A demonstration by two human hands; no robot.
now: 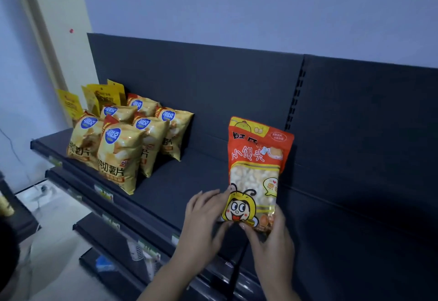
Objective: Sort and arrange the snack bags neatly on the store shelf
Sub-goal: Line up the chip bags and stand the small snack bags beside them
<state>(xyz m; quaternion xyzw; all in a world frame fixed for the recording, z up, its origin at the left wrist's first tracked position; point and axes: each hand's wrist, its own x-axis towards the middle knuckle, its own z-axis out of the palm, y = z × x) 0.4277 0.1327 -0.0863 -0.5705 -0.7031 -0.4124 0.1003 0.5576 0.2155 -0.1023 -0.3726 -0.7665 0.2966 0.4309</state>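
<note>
Grip: both hands hold one orange bag (256,158) by its bottom end. The left hand (203,215) brackets the lower left corner, with fingers against the side edge and the thumb under the bottom. The right hand (272,236) pinches the lower right corner, with its thumb on the front and its fingers behind.
Orange bag: held upright with its printed face toward the camera, showing a cartoon bee and a clear window of pale, round snacks. It is over the near part of the top shelf (184,189), with its top toward the dark back panel (213,82). Whether its bottom rests on the shelf cannot be told.
Chip bags: a cluster of yellow chip bags (118,156) with blue round logos stands in rows at the left end of the same shelf, well apart from the orange bag.
Pouches: flat, darker yellow pouches (104,96) stand upright behind the chip bags at the far left end.
Gap: bare dark shelf lies between the chip bags and the orange bag.
Lower shelves: more dark shelves (78,191) step down at the near left, with small labels on their front edges.
Backdrop: a pale wall (237,4) rises behind the back panel.
</note>
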